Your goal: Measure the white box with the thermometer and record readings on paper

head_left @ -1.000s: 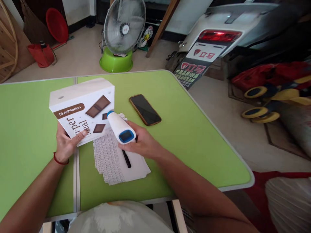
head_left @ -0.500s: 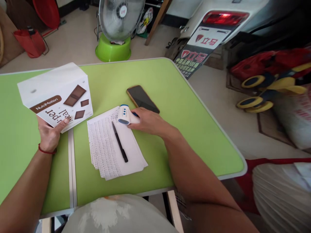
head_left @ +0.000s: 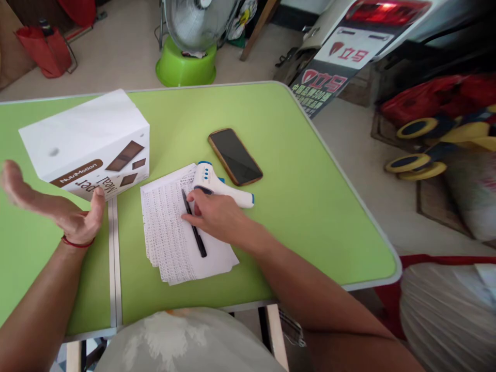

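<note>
My left hand [head_left: 73, 212] is open, palm turned up and fingers spread, in front of a white NutriMotion box [head_left: 83, 139] with chocolate pieces printed on it. The box rests on the green table, tilted in view. My right hand [head_left: 215, 214] reaches over a black pen [head_left: 199, 240], its thumb and index finger apart on either side of the barrel. Handwritten sheets of paper [head_left: 165, 243] lie stacked under the pen. Just beyond this hand, a white and blue infrared thermometer [head_left: 242, 198] lies on its side, partly on the paper.
A phone in a brown case [head_left: 236, 157] lies past the thermometer on the green table [head_left: 310, 222]. Behind the table stand a fan on a green basin [head_left: 186, 67], a red bag [head_left: 46, 51] and a scooter's rear end [head_left: 349, 51]. A chair [head_left: 437, 305] is at the right.
My left hand has let go of the box, which now sits on the table. My right hand has released the thermometer and moved left and down over the pen.
</note>
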{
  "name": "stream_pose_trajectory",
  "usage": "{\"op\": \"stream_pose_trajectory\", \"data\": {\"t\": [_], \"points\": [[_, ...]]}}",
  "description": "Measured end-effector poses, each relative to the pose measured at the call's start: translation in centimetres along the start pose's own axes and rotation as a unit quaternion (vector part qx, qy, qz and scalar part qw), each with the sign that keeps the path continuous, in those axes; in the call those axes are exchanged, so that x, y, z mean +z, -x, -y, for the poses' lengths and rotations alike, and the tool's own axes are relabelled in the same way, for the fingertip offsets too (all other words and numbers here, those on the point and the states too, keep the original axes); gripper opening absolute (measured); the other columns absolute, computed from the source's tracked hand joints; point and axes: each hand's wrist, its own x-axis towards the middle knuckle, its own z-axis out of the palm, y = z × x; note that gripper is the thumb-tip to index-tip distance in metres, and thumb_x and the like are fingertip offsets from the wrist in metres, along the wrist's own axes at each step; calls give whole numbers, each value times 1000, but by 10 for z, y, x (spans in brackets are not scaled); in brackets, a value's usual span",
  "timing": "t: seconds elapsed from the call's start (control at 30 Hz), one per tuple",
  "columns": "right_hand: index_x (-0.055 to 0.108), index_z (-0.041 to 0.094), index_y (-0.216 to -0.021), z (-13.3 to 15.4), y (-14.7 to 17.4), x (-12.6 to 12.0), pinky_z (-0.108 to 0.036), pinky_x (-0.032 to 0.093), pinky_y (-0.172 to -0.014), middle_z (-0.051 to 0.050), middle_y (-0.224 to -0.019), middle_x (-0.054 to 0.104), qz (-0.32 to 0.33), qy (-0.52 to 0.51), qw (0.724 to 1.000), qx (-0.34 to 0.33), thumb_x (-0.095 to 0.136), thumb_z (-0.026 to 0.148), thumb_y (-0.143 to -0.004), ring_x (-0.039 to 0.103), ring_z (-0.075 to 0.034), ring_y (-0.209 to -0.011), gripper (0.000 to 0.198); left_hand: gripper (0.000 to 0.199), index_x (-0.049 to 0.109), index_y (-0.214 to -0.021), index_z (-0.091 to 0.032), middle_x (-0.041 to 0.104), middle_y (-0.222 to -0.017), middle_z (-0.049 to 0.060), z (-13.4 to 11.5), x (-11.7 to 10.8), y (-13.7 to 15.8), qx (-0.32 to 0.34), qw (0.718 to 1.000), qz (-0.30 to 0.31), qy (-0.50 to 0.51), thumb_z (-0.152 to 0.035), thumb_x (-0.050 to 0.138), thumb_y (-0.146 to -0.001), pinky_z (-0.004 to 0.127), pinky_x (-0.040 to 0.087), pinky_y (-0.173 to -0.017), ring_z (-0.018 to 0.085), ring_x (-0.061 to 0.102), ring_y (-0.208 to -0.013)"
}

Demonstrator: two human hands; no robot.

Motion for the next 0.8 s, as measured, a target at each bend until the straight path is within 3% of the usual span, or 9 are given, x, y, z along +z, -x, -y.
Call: {"op": "stream_pose_trajectory", "data": {"t": [0.07, 0.13, 0.2, 0.23, 0.33, 0.43, 0.53, 0.63, 0.8], "points": [[57, 15, -104, 2, -2, 8, -29, 34, -55, -5, -74, 68, -17, -10, 1000, -19, 52, 22, -85, 58, -18, -63, 21, 116, 6, -146, -47, 19, -151, -7, -2, -1, 2, 144, 968, -190, -83, -66, 74, -54, 65, 6, -116, 44, 9, -143], [58, 17, -105, -3, -5, 12, -29, 39, -59, -4, -77, 67, -67, -81, 993, -55, 47, 19, -85, 57, -16, -65, 23, 106, 14, -148, -41, 26, -147, -2, -16, 2, 6, 216, 941, -231, -117, -61, 68, -59, 64, 22, -111, 42, 30, -132], [58, 20, -105, -8, -7, 14, -30, 44, -65, -3, -80, 65, -117, -204, 967, -97, 41, 20, -88, 57, -15, -70, 24, 81, 32, -141, -40, 37, -137, 2, -37, 6, 10, 251, 951, -169, -71, -45, 67, -68, 52, 46, -94, 31, 49, -114], [57, 21, -108, -11, -8, 14, -30, 47, -69, -3, -84, 64, -132, -268, 947, -119, 38, 21, -89, 58, -15, -74, 26, 66, 42, -133, -38, 43, -129, 3, -49, 8, 13, 271, 953, -135, -20, -36, 66, -72, 44, 51, -85, 26, 54, -104], [49, 24, -121, -11, -10, 19, -34, 50, -79, -4, -95, 60, -139, -397, 894, -157, 46, 24, -87, 58, -17, -86, 34, 45, 51, -120, -27, 55, -112, 6, -73, 12, 18, 295, 950, 71, 78, -20, 63, -78, 39, 54, -82, 23, 58, -99], [50, 24, -115, -5, -11, 31, -32, 50, -75, -2, -90, 57, -159, -435, 875, -145, 63, 34, -81, 55, -15, -79, 37, 35, 52, -120, -20, 59, -117, 13, -75, 16, 22, 251, 935, 230, 103, -24, 60, -86, 48, 50, -92, 29, 56, -111], [57, 23, -97, 0, -11, 42, -28, 44, -60, 2, -73, 53, -200, -465, 854, -121, 55, 46, -88, 48, -11, -62, 25, 36, 55, -118, -17, 59, -121, 16, -65, 21, 25, 211, 926, 290, 117, -37, 60, -89, 52, 45, -97, 33, 52, -117], [64, 22, -98, 2, -13, 45, -29, 43, -58, 3, -64, 53, -202, -480, 849, -90, 39, 46, -94, 49, -12, -58, 35, 40, 58, -117, -16, 58, -124, 16, -59, 24, 27, 194, 921, 314, 124, -45, 61, -89, 52, 43, -99, 34, 49, -121], [64, 21, -84, 4, -19, 42, -28, 47, -59, 0, -68, 63, -197, -453, 869, 12, 54, 31, -78, 57, -12, -62, 16, 41, 60, -116, -15, 57, -126, 17, -58, 26, 30, 190, 915, 337, 115, -46, 61, -88, 54, 41, -102, 35, 46, -124]]}}
